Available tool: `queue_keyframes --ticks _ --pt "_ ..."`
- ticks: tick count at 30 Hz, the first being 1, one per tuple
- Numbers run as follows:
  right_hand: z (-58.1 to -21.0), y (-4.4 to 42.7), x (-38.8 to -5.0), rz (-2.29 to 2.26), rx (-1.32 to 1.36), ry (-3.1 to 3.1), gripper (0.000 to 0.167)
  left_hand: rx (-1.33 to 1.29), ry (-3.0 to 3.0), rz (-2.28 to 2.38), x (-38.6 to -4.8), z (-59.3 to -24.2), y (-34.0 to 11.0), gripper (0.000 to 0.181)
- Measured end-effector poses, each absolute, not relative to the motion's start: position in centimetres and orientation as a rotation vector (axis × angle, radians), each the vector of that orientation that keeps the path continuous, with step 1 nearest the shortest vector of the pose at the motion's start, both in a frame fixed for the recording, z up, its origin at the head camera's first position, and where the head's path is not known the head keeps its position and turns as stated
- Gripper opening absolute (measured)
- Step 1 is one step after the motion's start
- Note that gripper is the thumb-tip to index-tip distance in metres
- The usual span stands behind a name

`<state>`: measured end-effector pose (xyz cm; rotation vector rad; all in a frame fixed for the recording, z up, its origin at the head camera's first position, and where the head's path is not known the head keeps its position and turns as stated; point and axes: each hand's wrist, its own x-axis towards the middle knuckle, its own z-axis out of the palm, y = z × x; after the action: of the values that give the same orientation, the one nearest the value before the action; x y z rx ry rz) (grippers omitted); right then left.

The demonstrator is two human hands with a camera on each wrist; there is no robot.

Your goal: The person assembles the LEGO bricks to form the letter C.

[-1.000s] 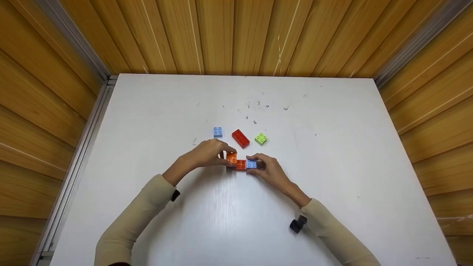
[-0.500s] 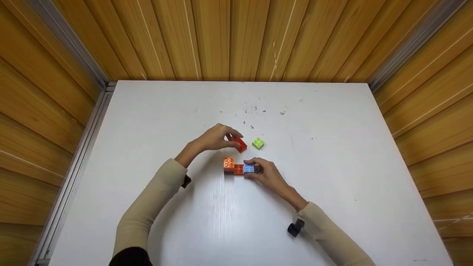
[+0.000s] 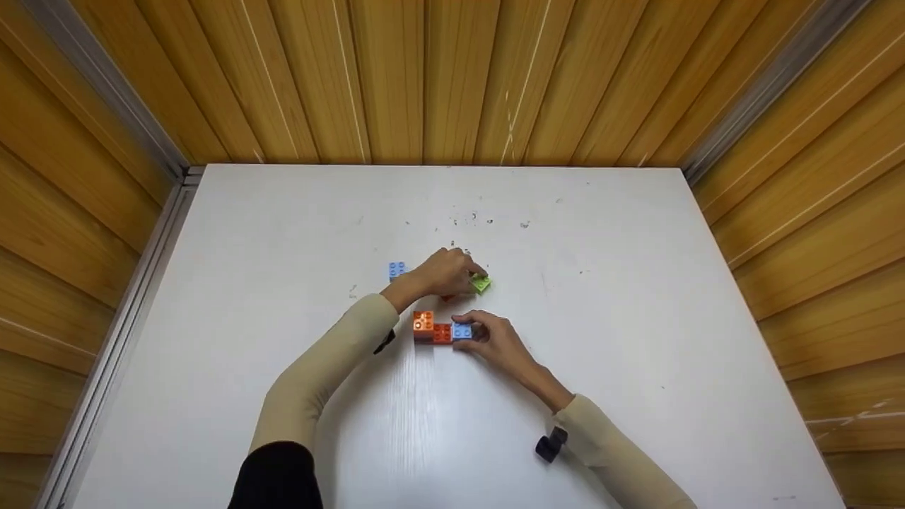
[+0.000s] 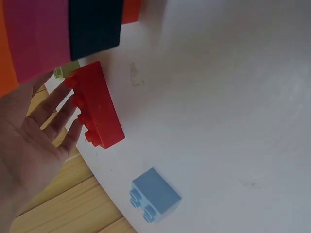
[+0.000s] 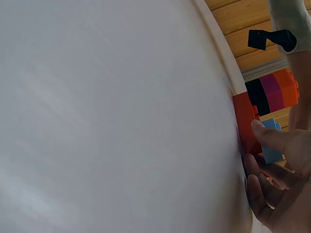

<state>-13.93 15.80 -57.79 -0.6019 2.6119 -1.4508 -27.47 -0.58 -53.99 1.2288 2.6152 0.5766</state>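
My left hand point(image 3: 445, 271) reaches over the red brick point(image 4: 99, 104), its index finger at the far edge of the lime-green brick point(image 3: 481, 284). Its thumb is hidden, so a grip on the green brick is uncertain. With thumb and fingers, my right hand point(image 3: 500, 343) pinches the light blue brick point(image 3: 462, 331) at the right end of an orange-red base brick point(image 3: 442, 334). On the base's left end stands a stack of black point(image 5: 257, 97), magenta point(image 5: 272, 92) and orange point(image 3: 423, 319) bricks. The left forearm passes just left of this stack.
Another light blue brick point(image 3: 396, 270) lies behind the left wrist, partly covered by it in the head view. The white table point(image 3: 622, 297) carries small dark marks at the back. Wood-panelled walls point(image 3: 389, 85) border its back and sides.
My left hand has left the orange brick, passed over the loose red brick and come to the green one. The right hand keeps its hold on the light blue brick. The head view has shifted slightly.
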Motion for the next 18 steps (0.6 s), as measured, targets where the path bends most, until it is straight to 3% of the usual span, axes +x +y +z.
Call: queue_keyframes --ticks 9,18 --pt "-57.70 15.70 -14.01 -1.462 -0.599 2.613 0.038 1.073 2.712 0.479 -28.30 -53.97 -0.23 0.045" --pt "-57.97 15.78 -13.84 -1.489 -0.581 2.589 0.038 1.029 2.690 0.518 -28.37 -54.06 0.38 0.041"
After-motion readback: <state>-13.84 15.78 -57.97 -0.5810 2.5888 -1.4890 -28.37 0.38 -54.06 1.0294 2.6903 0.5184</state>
